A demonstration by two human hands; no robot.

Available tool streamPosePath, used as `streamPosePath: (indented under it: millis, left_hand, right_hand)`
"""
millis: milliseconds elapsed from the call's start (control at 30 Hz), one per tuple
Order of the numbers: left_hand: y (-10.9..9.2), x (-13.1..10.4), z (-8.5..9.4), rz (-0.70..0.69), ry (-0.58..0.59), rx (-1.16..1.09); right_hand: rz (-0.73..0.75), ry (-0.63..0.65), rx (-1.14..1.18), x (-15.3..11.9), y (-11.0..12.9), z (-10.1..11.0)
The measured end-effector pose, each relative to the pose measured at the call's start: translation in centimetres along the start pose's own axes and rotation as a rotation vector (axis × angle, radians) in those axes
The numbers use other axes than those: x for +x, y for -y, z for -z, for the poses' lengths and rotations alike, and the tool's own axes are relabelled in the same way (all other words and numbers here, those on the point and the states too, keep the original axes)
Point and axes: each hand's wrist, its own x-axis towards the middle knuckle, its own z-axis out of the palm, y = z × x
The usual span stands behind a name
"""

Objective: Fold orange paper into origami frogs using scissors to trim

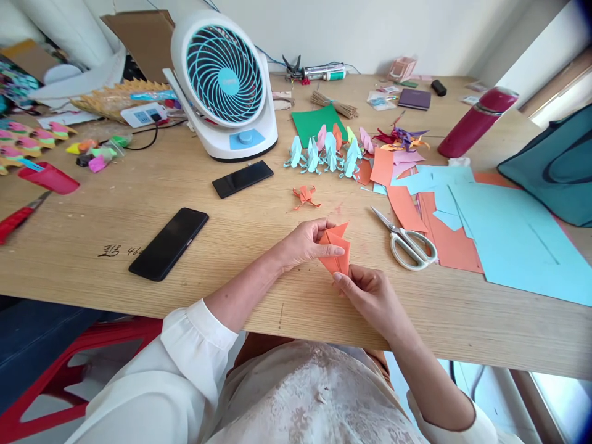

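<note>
A folded piece of orange paper [341, 250] is held between both hands above the table's front part. My left hand [308, 245] pinches its upper left side, the thumb lying across the front. At its lower tip, my right hand [370, 295] grips the paper between thumb and fingers. Beyond the hands lies a small orange origami figure [306, 196]. Several light blue origami figures [330, 153] stand in a row farther back, with pink, orange and green ones behind. White-handled scissors [409, 245] rest on the right, blades apart.
Two black phones [169, 244] [243, 179] lie to the left. Behind them stands a white fan [226, 80]. Orange sheets [456, 246] and blue sheets [522, 228] cover the right side, near a red flask [476, 123] and a teal bag [555, 166].
</note>
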Motion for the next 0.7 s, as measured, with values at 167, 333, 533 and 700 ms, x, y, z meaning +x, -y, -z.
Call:
streamPosePath:
  millis: [167,333,533,700]
  left_hand:
    - [0.0,-0.2,-0.3,0.031,0.007,-0.06]
    - [0.4,-0.3,-0.2,0.065,0.064,0.03]
    - [1.1,-0.3,-0.3,0.082,0.13,0.086]
    - [1.1,-0.3,-0.4,0.09,0.042,0.098]
  right_hand:
    - [0.011,-0.027,0.016,0.0,-0.5,-0.1]
    - [0.02,-0.093,0.043,0.0,-0.7,-0.2]
    - [0.031,-0.166,0.106,0.2,-0.3,-0.2]
    - [0.014,-0.166,0.112,0.4,-0.3,-0.2]
